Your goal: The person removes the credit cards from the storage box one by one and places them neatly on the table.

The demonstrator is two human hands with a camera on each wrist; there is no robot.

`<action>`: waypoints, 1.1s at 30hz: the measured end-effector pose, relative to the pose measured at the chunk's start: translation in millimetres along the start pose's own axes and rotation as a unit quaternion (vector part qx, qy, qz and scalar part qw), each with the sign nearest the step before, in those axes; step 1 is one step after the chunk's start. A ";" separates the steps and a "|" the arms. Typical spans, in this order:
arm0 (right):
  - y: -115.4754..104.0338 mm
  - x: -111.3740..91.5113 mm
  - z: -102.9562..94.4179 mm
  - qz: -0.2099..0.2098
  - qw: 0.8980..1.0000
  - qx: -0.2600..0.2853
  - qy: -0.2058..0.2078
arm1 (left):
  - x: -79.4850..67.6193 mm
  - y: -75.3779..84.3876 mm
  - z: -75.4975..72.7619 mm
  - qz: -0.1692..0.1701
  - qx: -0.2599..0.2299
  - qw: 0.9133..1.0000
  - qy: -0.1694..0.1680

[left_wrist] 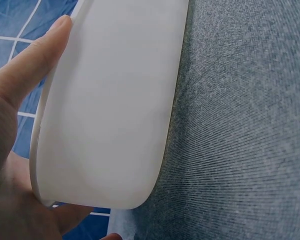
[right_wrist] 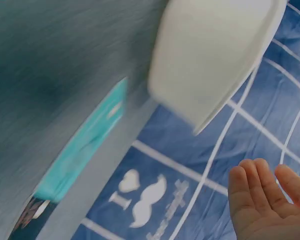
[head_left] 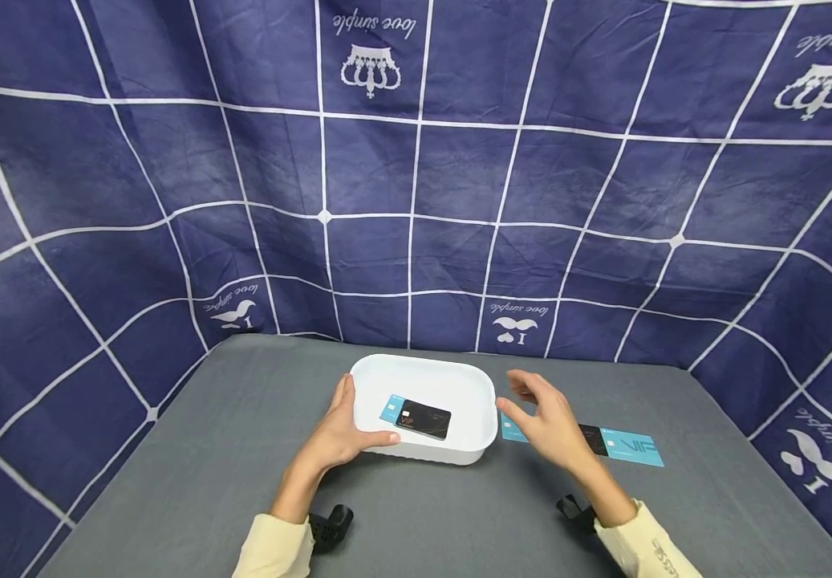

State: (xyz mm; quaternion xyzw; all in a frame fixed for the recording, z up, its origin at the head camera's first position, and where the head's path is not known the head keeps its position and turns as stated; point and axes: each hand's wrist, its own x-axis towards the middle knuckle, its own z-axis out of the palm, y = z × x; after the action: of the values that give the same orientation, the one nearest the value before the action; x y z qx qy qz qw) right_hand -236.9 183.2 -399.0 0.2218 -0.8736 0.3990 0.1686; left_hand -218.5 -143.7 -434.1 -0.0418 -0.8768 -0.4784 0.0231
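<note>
A white plastic tray [head_left: 469, 405] sits on the table at the centre of the head view. Inside it, a black VIP card [head_left: 424, 421] lies partly over a light blue card [head_left: 391, 408]. My left hand [head_left: 339, 432] holds the tray's left end, thumb at the front rim and fingers around the side; the left wrist view shows the tray wall [left_wrist: 110, 100] close up. Just right of the tray, my right hand [head_left: 547, 419] hovers with relaxed, slightly bent fingers and nothing in them. In the right wrist view its fingers [right_wrist: 260, 187] are apart from the tray [right_wrist: 210, 60].
To the right, a row of cards lies on the grey table [head_left: 416, 522]: a light blue card [head_left: 513, 430], a black card [head_left: 593, 439] and a light blue VIP card [head_left: 634, 448]. The right hand partly hides them. A blue checked curtain [head_left: 459, 177] hangs behind.
</note>
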 end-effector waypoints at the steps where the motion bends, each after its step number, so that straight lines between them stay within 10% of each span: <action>1: -3.5 3.7 4.2 -0.007 1.000 0.002 -0.001 | 0.3 -0.2 -0.4 0.000 -0.001 1.000 0.001; 24: -29.1 44.5 99.6 -0.009 0.996 0.055 -0.075 | 0.9 -1.2 -3.4 -0.009 -0.009 1.000 0.001; 33: -21.8 54.3 117.1 0.052 0.990 0.039 -0.123 | 0.5 0.5 -3.2 -0.011 -0.005 1.000 -0.004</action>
State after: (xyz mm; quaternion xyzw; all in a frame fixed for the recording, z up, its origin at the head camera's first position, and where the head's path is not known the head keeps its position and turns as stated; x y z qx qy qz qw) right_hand -285.2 66.3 -433.0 0.2299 -0.8819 0.4104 0.0297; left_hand -218.9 -146.1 -431.9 -0.0341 -0.8748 -0.4830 0.0143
